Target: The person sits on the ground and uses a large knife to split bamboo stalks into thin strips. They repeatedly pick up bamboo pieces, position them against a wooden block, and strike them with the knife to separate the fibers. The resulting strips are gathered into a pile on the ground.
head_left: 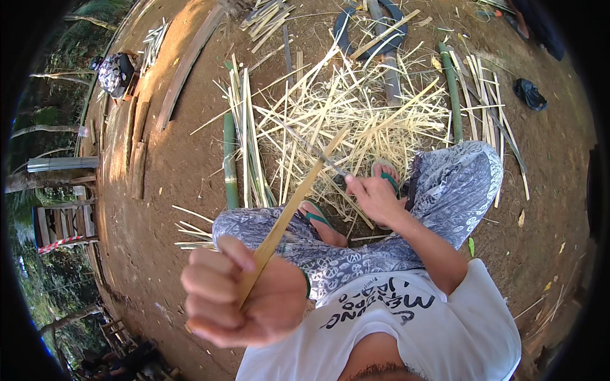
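Note:
Close below the camera, my left hand (244,295) is closed round the lower end of a flat bamboo strip (289,213). The strip slants up and away to the right. My right hand (376,198), farther off above my lap, grips a knife by its handle, mostly hidden in the fingers. The thin knife blade (330,164) points to the far left and crosses the strip near its upper end, seemingly touching it. Beyond both hands lies a loose heap of pale bamboo shavings and slivers (356,108) on the ground.
Green bamboo poles stand out left (230,159) and right (451,89) of the heap, with long split strips (248,133) alongside. A dark ring (343,32) lies behind it. A black plastic bag (530,94) is at the right. Logs (138,168) and a board (187,70) lie left.

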A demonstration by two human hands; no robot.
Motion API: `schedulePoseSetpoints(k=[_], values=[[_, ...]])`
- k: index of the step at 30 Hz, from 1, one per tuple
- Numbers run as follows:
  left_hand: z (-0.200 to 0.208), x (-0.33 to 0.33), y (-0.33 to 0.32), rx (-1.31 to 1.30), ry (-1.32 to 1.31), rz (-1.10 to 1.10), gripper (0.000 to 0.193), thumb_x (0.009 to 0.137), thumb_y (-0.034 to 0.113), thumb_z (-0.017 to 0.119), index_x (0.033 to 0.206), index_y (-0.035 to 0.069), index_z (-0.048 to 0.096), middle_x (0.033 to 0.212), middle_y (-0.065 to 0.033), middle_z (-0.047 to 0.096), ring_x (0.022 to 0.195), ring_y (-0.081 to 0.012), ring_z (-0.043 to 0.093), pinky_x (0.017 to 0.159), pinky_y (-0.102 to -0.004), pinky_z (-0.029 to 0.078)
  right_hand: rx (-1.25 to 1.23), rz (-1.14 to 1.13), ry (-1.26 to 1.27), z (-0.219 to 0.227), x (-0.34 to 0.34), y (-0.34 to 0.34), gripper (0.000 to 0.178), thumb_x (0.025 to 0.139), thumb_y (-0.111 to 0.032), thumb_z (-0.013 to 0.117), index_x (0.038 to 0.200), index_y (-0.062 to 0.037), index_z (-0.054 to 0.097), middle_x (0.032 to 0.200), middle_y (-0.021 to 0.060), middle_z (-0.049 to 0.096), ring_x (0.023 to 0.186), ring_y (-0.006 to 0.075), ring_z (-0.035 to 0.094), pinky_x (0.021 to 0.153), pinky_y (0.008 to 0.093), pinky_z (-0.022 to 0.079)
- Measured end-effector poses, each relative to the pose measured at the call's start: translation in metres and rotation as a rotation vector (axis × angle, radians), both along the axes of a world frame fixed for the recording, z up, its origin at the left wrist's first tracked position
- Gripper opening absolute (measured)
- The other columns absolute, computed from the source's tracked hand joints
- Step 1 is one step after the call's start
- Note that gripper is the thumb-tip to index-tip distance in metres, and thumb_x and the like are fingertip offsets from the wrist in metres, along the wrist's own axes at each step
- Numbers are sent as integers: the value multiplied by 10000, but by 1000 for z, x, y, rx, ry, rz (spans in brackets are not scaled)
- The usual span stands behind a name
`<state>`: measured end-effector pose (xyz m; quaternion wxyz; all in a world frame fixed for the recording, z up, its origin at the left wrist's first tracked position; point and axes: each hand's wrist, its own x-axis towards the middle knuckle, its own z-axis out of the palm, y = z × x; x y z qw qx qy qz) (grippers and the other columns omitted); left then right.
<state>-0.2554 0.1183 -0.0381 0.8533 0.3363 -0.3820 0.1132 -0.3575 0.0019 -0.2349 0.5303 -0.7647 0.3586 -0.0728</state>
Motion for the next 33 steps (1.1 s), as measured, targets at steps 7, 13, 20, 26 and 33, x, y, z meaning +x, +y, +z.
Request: schedulePoseSetpoints(k=[7, 13, 20, 26, 33], values=[[12, 23, 4, 78, 4, -189, 435, 1083, 325, 311, 691, 137, 317, 754, 9, 309, 569, -117, 264, 543, -280, 249, 55, 82, -140, -7, 35, 22, 492, 995, -420, 491, 851, -9, 720, 659, 227, 630, 640, 399, 644, 617, 463, 488], [8, 36, 17, -35, -10, -289, 391, 1070, 295, 352, 713, 142, 305, 754, 9, 278, 572, -107, 216, 543, -274, 205, 78, 88, -392, -12, 48, 23, 558, 999, -458, 458, 809, 4, 708, 640, 215, 627, 613, 390, 633, 621, 444, 495], [14, 46, 18, -9, -20, -349, 385, 1070, 298, 348, 718, 146, 308, 760, 14, 282, 566, -108, 218, 554, -277, 212, 188, -114, 76, -122, 49, -5, 658, 1010, -524, 387, 818, 15, 711, 614, 221, 617, 631, 401, 638, 659, 457, 483], [13, 53, 18, -35, -33, -404, 366, 1066, 285, 360, 728, 153, 310, 753, 20, 264, 574, -109, 206, 570, -289, 210, 137, -21, -20, -102, 60, -6, 659, 1014, -515, 391, 777, 16, 700, 605, 204, 609, 628, 383, 631, 665, 468, 480], [11, 58, 17, -25, -50, -412, 374, 1073, 302, 333, 733, 153, 292, 748, 21, 265, 565, -105, 203, 565, -290, 212, 342, -57, -42, -134, 55, -14, 671, 1017, -500, 413, 730, 43, 685, 594, 158, 602, 565, 266, 572, 650, 388, 471]])
